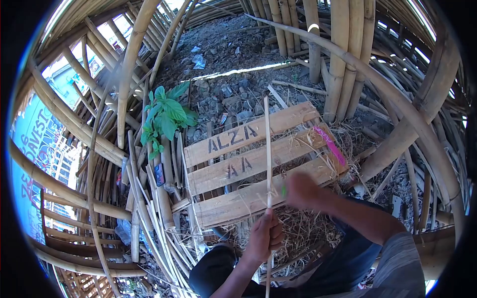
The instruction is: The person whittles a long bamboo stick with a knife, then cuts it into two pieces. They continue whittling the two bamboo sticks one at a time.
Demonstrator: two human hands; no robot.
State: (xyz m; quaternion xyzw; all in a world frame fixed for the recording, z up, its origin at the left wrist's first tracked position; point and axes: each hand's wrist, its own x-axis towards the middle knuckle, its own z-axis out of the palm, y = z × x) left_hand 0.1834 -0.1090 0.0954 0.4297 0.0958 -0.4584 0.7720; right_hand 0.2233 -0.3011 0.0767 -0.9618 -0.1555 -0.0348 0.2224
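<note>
My left hand (264, 234) is closed round a long, thin bamboo strip (268, 144), its thumb pointing up along it. The strip stands nearly upright in view, passing in front of a slatted wooden crate (226, 175) with stencilled letters. My right hand (304, 191) is a fist just right of the strip, above the crate's lower slats, and is smeared by motion. A small green part (283, 191) shows at its left side; what it belongs to is too blurred to name. Pale shavings (271, 191) lie around the strip there.
Split bamboo strips (166, 248) lie at the left beside a leafy green plant (166, 113). Thick bamboo poles (343, 64) rise at the right, and a curved pole (397, 97) arches across. Dry straw and shavings (303, 236) cover the ground below the crate. Stony soil (223, 54) lies behind.
</note>
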